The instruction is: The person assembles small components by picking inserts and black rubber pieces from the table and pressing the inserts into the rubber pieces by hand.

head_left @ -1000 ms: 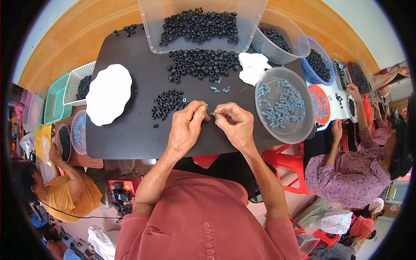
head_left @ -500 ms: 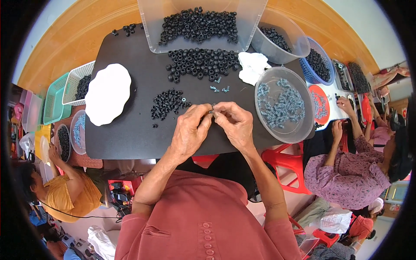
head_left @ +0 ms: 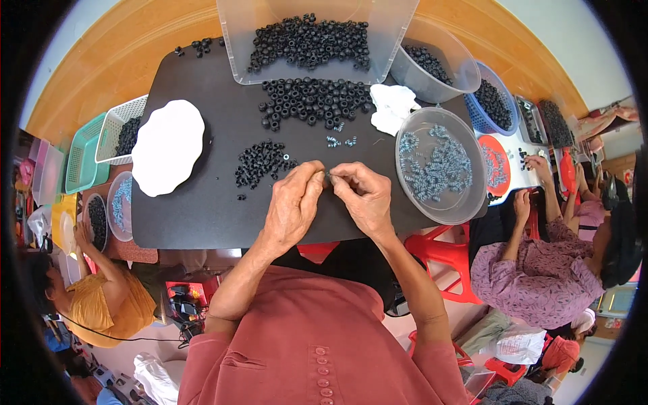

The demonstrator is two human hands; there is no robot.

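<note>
Left of the left hand (head_left: 293, 208) and right hand (head_left: 365, 197), both pinching a small indistinct piece (head_left: 329, 173), lie small black ring-like pieces (head_left: 260, 164); right, a round clear-plastic tub (head_left: 445, 213).

Well behind your fingers (head_left: 314, 188), toward you, you wear a dusty-red shirt (head_left: 304, 310) with round, matching buttons (head_left: 324, 370) down a stitched front strip. A slanted, pocket-like seam (head_left: 244, 360) lies left of them, and your matching sleeves (head_left: 439, 364) stop far short of the fingertips. Nearer your fingers, dark trousers (head_left: 358, 264) show.
</note>
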